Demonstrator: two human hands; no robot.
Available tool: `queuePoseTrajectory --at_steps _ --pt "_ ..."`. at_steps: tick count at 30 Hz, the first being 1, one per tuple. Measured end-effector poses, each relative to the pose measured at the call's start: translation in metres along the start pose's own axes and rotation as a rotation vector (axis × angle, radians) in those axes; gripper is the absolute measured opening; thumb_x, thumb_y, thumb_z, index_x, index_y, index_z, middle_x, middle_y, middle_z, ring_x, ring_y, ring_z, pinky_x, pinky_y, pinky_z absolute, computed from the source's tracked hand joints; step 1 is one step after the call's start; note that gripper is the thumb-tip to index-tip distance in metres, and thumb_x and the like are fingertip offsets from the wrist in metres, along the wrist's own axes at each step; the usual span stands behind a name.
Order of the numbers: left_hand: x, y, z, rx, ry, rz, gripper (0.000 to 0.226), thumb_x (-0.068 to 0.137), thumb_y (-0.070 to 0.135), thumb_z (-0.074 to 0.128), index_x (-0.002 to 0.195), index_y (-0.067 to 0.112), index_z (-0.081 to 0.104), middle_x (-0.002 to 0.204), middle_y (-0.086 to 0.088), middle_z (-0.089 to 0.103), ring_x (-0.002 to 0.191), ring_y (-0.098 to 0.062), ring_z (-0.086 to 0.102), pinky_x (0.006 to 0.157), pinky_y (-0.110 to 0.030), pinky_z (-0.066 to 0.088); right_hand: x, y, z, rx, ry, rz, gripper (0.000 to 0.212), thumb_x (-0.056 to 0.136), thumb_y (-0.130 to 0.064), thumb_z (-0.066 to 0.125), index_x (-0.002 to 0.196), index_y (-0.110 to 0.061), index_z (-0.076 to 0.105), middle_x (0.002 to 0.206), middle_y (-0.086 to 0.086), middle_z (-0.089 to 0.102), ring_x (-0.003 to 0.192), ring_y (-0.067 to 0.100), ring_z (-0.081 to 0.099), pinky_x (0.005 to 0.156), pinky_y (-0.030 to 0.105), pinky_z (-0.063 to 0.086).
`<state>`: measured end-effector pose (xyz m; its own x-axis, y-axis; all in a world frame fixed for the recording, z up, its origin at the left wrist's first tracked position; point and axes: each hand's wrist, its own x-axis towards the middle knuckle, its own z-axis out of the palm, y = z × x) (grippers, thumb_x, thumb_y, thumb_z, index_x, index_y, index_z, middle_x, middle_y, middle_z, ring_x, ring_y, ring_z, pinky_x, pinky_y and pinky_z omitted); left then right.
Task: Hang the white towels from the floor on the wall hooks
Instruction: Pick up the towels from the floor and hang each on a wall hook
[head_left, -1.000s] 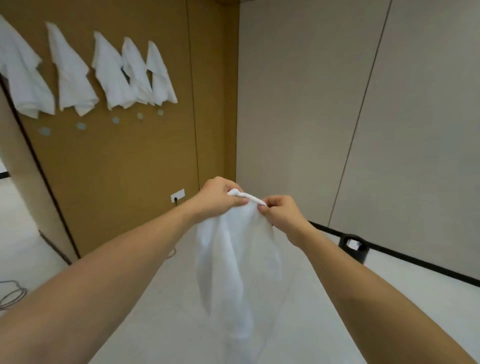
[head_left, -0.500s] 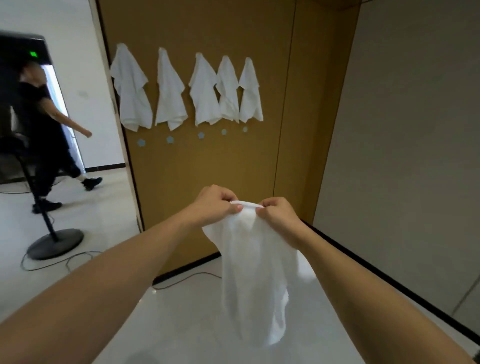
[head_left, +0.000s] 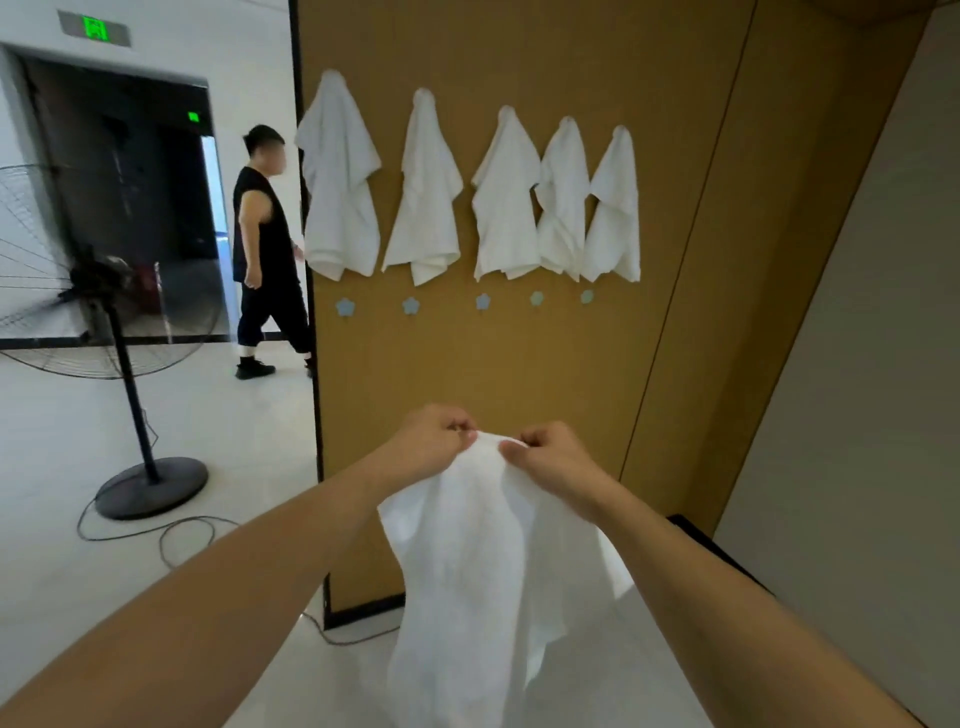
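I have both hands raised in front of the tall ochre wall panel (head_left: 519, 364), and between them hangs a limp white cloth towel (head_left: 478, 582). My left hand (head_left: 431, 441) pinches the towel's top edge with curled fingers; my right hand (head_left: 550, 457) pinches the same edge just beside it, so the two grips nearly touch. The cloth falls straight down from there, clear of the pale glossy floor (head_left: 208, 457) as far as I can see — its lower hem runs out of the bottom of the view.

On the panel above my hands, five white towels (head_left: 426, 192) hang in a row, each from its own hook; the two nearest the panel's right-hand seam overlap at their edges. Directly beneath them sits a row of five small pale-blue flower-shaped hooks (head_left: 483, 301), all bare, with open panel between them and my hands.

Past the panel's left edge the room opens out: a black pedestal fan (head_left: 130, 322) stands there with its black cable (head_left: 171, 530) looped on the floor, and a person in black clothes (head_left: 265, 244) stands near the panel's edge, in front of a dark doorway (head_left: 119, 182). To the panel's right a plain grey wall (head_left: 857, 364) closes in.
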<state>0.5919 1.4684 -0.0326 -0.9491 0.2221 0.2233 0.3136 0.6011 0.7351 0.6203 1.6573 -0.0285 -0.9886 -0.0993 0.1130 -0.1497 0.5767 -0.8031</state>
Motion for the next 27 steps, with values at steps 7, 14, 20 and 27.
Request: queuePoseTrajectory --at_steps 7,14,20,27 --pt "0.11 -0.075 -0.071 0.097 0.038 -0.074 0.015 0.095 0.022 0.059 0.094 0.023 0.074 0.085 0.012 0.067 0.081 -0.008 0.062 0.063 -0.012 0.043 0.148 -0.01 0.04 0.005 -0.095 -0.013 0.024 0.092 -0.027 0.064 0.073 -0.014 0.056 0.065 -0.001 0.047 0.055 0.011 0.042 0.047 0.021 0.033" --pt "0.15 -0.16 -0.12 -0.031 0.138 -0.139 0.016 0.09 0.012 0.067 0.099 0.022 0.078 0.105 0.011 0.071 0.099 -0.005 0.064 0.087 -0.023 0.051 0.254 -0.013 0.103 0.176 -0.126 -0.078 0.011 0.089 -0.005 0.063 0.091 -0.015 0.068 0.085 0.004 0.063 0.076 0.014 0.056 0.062 0.024 0.045" --pt "0.207 -0.22 -0.162 -0.077 0.242 -0.183 0.026 0.092 0.007 0.065 0.085 0.026 0.081 0.096 0.013 0.074 0.094 -0.008 0.067 0.088 -0.027 0.053 0.356 -0.03 0.146 0.041 -0.26 -0.258 0.041 0.093 0.002 0.049 0.087 -0.024 0.08 0.089 -0.007 0.069 0.064 -0.001 0.057 0.053 0.01 0.043" --pt "0.308 -0.287 -0.183 0.211 0.315 -0.289 0.033 0.099 0.007 0.05 0.102 0.026 0.077 0.116 0.003 0.069 0.1 -0.015 0.063 0.093 -0.025 0.051 0.507 -0.032 0.199 -0.081 -0.294 -0.387 0.048 0.091 0.01 0.045 0.111 -0.021 0.076 0.114 0.003 0.069 0.074 0.003 0.058 0.056 0.005 0.041"
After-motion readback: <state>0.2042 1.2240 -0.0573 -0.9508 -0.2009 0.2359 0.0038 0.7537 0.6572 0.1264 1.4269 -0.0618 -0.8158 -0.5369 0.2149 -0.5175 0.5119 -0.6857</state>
